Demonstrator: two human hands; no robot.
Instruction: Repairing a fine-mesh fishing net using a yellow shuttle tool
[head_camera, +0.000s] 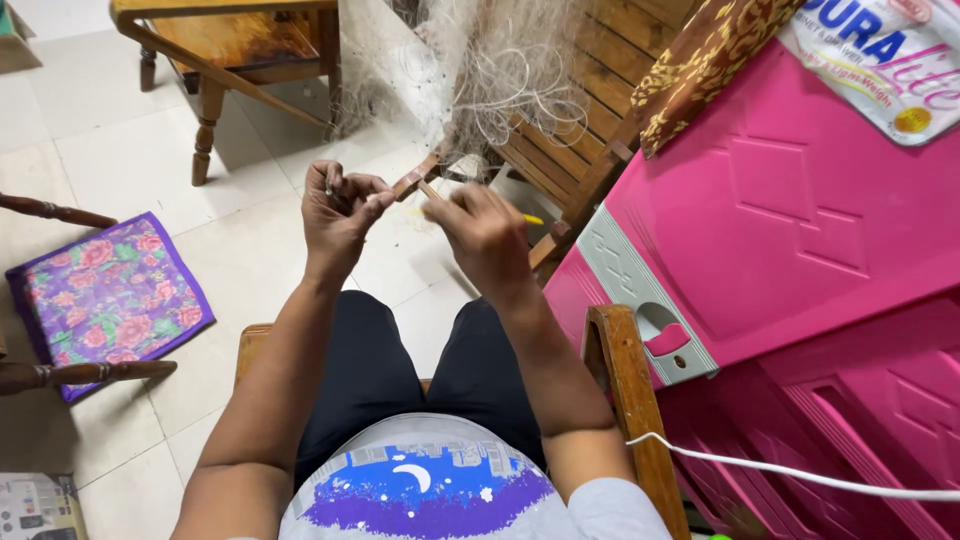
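A pale, fine-threaded net (470, 70) hangs bunched over a slatted wooden chair (585, 110) in front of me. My left hand (340, 212) is closed, pinching the net's threads and a small flat wooden gauge (408, 184) near its edge. Close beside it, my right hand (482, 232) is closed on a thin yellow netting needle (531, 219) whose tip pokes out to the right. Both hands meet just below the net's lower edge, above my knees.
I sit on a wooden chair, its right armrest (630, 400) beside me. A pink plastic cabinet (800, 220) fills the right side, with a white cable (800, 475) across it. A floral purple cushion (108, 298) lies on the tiled floor at left, and another wooden chair (235, 50) stands behind.
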